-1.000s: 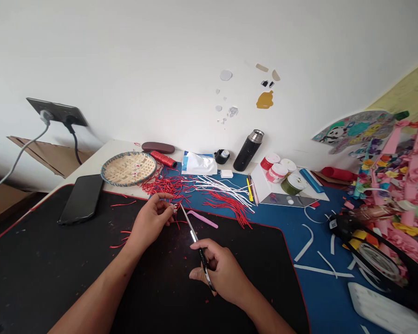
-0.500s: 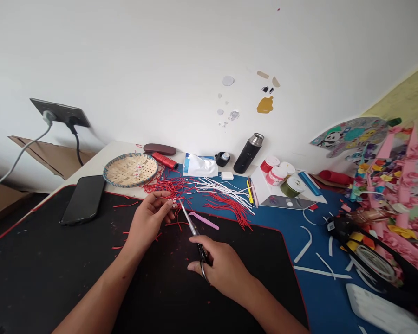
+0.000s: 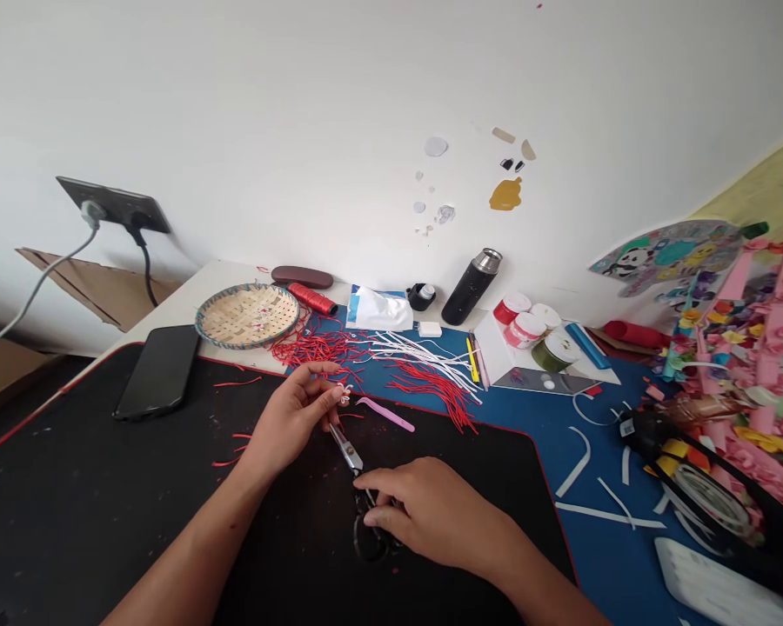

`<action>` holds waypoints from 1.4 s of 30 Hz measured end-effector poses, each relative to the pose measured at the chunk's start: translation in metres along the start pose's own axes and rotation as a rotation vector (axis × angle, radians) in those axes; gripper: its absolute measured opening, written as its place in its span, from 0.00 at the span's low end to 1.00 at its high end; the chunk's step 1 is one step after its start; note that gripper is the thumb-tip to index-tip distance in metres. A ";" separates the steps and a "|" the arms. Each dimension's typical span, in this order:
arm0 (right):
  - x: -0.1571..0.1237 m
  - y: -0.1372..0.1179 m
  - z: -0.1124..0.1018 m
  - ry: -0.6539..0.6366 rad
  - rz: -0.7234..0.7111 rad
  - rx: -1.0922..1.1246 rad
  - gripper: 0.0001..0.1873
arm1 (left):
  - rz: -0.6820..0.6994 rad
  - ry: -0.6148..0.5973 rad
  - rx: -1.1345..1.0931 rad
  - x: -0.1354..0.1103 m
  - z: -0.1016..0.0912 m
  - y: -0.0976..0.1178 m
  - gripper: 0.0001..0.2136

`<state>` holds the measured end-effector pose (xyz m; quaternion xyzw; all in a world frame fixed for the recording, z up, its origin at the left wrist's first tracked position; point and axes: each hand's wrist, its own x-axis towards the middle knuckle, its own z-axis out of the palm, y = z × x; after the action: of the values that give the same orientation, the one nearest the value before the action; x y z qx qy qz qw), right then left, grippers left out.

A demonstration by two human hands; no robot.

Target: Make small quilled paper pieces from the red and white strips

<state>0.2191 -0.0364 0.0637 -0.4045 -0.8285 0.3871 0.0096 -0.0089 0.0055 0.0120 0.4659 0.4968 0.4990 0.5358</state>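
My left hand [image 3: 295, 413] is raised a little over the black mat [image 3: 104, 487], its fingertips pinched on a tiny white and red piece [image 3: 345, 394]. My right hand [image 3: 424, 513] lies low on the mat with its fingers over the handles of the scissors [image 3: 356, 482]. The scissors lie flat on the mat, blades pointing up and left toward my left hand. A pink tool [image 3: 384, 414] rests just beyond them. Piles of red strips [image 3: 317, 348] and white strips [image 3: 418, 350] lie behind.
A woven basket [image 3: 248, 315], a phone [image 3: 158, 370], a black flask [image 3: 471, 287], paint jars [image 3: 528, 329] and a tissue pack [image 3: 378, 309] stand along the back. Colourful paper craft [image 3: 737, 348] and a dark tape holder [image 3: 698, 469] crowd the right. White paper scraps lie on the blue mat [image 3: 600, 539].
My right hand has lowered the scissors from a raised, pointing position down flat onto the mat. My left hand has drawn slightly right with the small piece.
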 end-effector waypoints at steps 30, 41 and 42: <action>0.060 0.032 0.017 0.487 0.068 0.830 0.16 | -0.101 -0.312 -0.048 -0.009 0.008 -0.003 0.28; 0.063 0.036 0.027 0.456 0.062 0.876 0.17 | -0.109 -0.301 0.013 -0.009 0.012 -0.006 0.22; 0.063 0.037 0.028 0.455 0.063 0.880 0.17 | -0.108 -0.291 0.018 -0.009 0.012 -0.006 0.21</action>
<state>0.1916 0.0025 0.0017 -0.4610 -0.5509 0.6022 0.3483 0.0036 -0.0036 0.0074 0.5110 0.4427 0.3921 0.6239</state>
